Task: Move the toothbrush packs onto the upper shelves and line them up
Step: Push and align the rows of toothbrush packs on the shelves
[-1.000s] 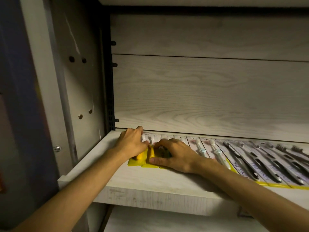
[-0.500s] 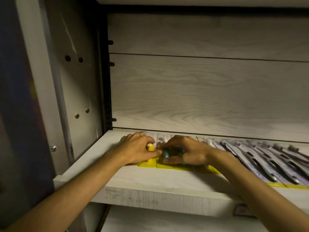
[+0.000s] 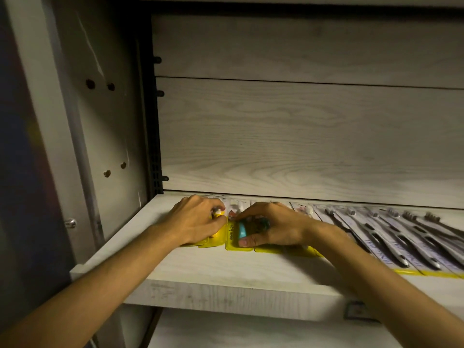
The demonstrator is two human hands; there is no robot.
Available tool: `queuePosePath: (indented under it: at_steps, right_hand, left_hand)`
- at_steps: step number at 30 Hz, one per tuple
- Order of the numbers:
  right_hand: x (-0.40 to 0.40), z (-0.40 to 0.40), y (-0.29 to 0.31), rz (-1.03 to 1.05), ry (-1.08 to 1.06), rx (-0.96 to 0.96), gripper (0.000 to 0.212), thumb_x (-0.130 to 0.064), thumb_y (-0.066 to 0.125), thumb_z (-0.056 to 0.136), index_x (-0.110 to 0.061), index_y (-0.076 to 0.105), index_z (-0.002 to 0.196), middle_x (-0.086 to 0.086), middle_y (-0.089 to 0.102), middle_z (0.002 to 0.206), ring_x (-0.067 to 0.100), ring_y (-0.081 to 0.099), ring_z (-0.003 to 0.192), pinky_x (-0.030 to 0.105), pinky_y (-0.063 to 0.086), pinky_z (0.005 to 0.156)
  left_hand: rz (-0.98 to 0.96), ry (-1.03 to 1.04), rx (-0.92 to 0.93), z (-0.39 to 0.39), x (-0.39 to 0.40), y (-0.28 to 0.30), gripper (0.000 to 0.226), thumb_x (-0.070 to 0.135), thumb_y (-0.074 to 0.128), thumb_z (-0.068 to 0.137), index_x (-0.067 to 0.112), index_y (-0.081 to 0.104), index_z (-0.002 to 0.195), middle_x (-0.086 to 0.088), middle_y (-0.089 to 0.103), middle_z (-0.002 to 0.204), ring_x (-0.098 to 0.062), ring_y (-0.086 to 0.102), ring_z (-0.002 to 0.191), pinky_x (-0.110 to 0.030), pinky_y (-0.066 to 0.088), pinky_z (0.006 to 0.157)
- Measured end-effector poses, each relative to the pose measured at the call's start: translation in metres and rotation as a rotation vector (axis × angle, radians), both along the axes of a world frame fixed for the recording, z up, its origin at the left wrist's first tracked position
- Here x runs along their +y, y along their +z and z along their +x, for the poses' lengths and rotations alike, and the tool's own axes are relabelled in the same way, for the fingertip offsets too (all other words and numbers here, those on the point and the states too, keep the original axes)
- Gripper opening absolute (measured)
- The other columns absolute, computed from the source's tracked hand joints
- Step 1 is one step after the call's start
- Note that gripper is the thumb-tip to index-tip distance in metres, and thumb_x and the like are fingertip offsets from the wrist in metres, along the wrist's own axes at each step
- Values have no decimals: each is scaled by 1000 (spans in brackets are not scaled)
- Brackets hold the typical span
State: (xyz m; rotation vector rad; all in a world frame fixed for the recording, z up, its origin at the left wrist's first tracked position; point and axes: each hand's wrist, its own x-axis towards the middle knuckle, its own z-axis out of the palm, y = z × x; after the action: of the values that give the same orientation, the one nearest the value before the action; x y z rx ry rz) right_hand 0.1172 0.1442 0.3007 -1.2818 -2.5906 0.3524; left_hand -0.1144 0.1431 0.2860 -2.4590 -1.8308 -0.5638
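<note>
Two bare forearms reach in from the bottom corners toward a pale wood-grain shelf (image 3: pixel 226 275) seen from above and in front. A second, lower shelf (image 3: pixel 251 332) shows beneath its front edge, and a small label holder (image 3: pixel 356 310) is fixed to that edge on the right.

On the shelf, toothbrush packs (image 3: pixel 391 237) lie flat in a row that runs from the left side to the right edge of view, overlapping like tiles. The packs on the right hold dark-handled brushes on pale cards with yellow bottom edges.

The left hand (image 3: pixel 198 222) rests palm down on a yellow pack (image 3: pixel 218 234) at the left end of the row. Its fingers are curled over the pack's top, with a yellow brush handle showing between them; whether this grip pinches the pack or only presses it cannot be told.

Just beside it, the right hand (image 3: pixel 273 227) lies over the next pack (image 3: pixel 234 237), which holds a blue-handled brush. Its fingers are bent over the pack's upper part and its thumb lies along the lower edge, so its grip is closed on the pack. The two hands almost touch.

Behind the row stands a wood-grain back panel (image 3: pixel 301 136). To the left are a black perforated rail (image 3: pixel 154 121) with pegs and a grey side panel (image 3: pixel 105 121) with drilled holes.
</note>
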Motion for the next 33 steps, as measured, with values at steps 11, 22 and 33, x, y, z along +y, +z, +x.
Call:
queuePosePath:
  at_steps: [11, 22, 33]
  right_hand:
    - [1, -6, -6, 3, -38, 71, 72, -64, 75, 75, -34, 55, 137, -11, 61, 129, 9, 57, 114, 27, 49, 99]
    - [-9, 23, 9, -89, -101, 10, 62, -56, 76, 79, -35, 60, 134, -12, 57, 134, 13, 53, 123, 31, 43, 106]
    - [-2, 42, -3, -209, -78, 74, 64, -53, 77, 80, -44, 54, 138, -17, 47, 144, 12, 47, 130, 34, 41, 110]
  left_hand:
    - [-7, -26, 100, 7, 2, -4, 44, 60, 44, 89, 37, 58, 124, 8, 63, 126, -19, 59, 108, -40, 51, 88]
    - [-59, -87, 55, 12, -8, 6, 71, 80, 37, 86, 41, 42, 145, 8, 33, 159, -23, 28, 146, -47, 32, 113]
    - [-239, -43, -368, 23, -6, 13, 68, 64, 54, 88, 28, 47, 145, 1, 44, 152, -19, 39, 138, -28, 31, 102]
